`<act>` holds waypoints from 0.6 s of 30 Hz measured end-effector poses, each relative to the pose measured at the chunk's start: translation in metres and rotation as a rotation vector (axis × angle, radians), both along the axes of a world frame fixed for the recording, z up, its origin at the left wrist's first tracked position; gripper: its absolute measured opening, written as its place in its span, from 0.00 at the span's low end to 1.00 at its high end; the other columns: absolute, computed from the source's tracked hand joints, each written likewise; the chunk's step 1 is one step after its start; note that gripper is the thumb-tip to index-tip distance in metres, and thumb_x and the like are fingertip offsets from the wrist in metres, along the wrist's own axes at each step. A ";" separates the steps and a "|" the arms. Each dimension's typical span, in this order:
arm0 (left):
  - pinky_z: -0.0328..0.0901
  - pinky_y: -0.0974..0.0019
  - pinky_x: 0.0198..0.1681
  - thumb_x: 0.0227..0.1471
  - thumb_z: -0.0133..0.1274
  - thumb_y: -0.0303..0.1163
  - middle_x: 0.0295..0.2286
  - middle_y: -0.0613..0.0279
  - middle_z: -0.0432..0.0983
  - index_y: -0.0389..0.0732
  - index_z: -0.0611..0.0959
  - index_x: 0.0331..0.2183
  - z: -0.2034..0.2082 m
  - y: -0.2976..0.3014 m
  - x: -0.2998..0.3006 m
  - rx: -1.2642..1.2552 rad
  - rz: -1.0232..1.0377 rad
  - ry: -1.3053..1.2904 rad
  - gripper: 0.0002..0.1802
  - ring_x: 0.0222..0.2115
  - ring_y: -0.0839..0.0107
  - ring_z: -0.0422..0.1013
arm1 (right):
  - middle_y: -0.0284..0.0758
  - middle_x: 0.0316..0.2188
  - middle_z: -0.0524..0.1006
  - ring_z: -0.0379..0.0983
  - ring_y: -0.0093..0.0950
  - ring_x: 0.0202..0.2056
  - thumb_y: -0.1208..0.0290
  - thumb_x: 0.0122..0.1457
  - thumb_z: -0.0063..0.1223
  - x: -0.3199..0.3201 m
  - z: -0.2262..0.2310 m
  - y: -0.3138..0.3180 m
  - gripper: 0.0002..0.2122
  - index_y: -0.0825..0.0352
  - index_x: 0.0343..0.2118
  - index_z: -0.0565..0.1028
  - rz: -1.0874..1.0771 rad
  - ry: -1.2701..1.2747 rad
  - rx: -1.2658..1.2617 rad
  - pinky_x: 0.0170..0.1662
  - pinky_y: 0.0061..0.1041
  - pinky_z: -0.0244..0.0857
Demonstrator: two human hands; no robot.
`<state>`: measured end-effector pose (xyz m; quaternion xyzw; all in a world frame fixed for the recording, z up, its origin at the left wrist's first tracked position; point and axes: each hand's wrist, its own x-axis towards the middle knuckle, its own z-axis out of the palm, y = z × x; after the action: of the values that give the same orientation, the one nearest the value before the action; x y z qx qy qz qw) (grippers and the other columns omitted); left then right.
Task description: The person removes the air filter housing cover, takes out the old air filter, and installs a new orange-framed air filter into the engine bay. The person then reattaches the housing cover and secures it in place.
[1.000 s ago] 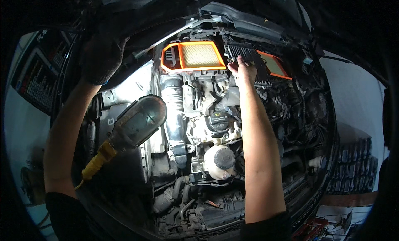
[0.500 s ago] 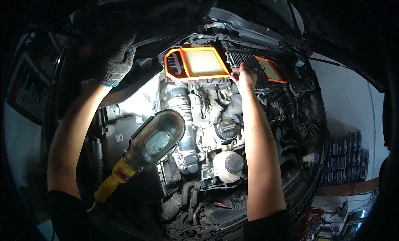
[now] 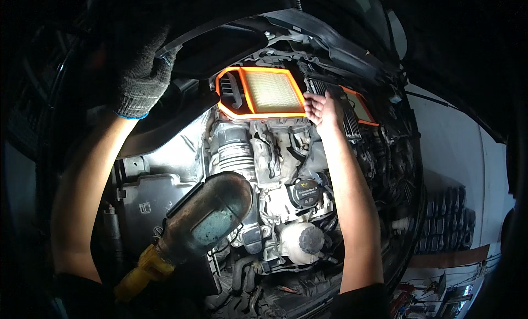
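My left hand (image 3: 142, 82), in a grey knit glove with a blue cuff, is closed on the edge of a large black plastic cover (image 3: 181, 113). The cover is tilted up at the left of the engine; its upper part fades into darkness. My bare right hand (image 3: 323, 110) has its fingers loosely bent and apart, with nothing seen between them. It is beside the right edge of an air filter (image 3: 270, 91) with an orange rim and pale pleats, which lies in its housing. A second orange-rimmed filter (image 3: 360, 105) sits farther right, partly behind black ribbed plastic.
A caged work lamp (image 3: 212, 223) with a yellow handle (image 3: 144, 272) lies over the left of the engine bay. A ribbed intake hose (image 3: 235, 148), a black oil cap (image 3: 306, 193) and a pale reservoir (image 3: 301, 243) are between my forearms. Dark bottles (image 3: 444, 220) stand at the right wall.
My view has shifted, so the lamp and engine appear lower. My left hand and the black cover have come nearer. My right hand's fingers have loosened and spread beside the filter's edge.
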<state>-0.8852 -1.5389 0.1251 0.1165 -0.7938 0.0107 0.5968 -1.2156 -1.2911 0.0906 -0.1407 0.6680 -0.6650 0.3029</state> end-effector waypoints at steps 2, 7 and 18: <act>0.67 0.60 0.47 0.45 0.64 0.27 0.42 0.49 0.76 0.40 0.79 0.45 0.002 0.000 -0.002 -0.023 0.008 -0.008 0.23 0.42 0.55 0.73 | 0.38 0.33 0.78 0.76 0.25 0.32 0.53 0.66 0.34 0.003 0.008 -0.021 0.22 0.69 0.49 0.68 -0.025 0.007 -0.049 0.38 0.25 0.73; 0.65 0.57 0.49 0.43 0.65 0.28 0.43 0.49 0.75 0.42 0.79 0.46 0.003 0.004 -0.006 -0.067 0.038 -0.054 0.25 0.44 0.52 0.71 | 0.48 0.47 0.73 0.72 0.39 0.47 0.68 0.59 0.45 -0.043 -0.028 -0.082 0.22 0.67 0.56 0.64 -0.029 0.977 0.294 0.52 0.31 0.66; 0.71 0.64 0.40 0.46 0.58 0.22 0.37 0.54 0.78 0.46 0.76 0.50 -0.003 0.002 -0.007 -0.034 -0.095 -0.008 0.27 0.36 0.63 0.76 | 0.44 0.36 0.79 0.75 0.42 0.41 0.73 0.48 0.50 -0.059 -0.035 -0.115 0.13 0.64 0.39 0.77 0.130 1.509 0.772 0.44 0.37 0.69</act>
<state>-0.8921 -1.5370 0.1218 0.0686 -0.8005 -0.0036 0.5954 -1.2751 -1.4058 0.0554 -0.4714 0.8616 -0.0996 -0.1594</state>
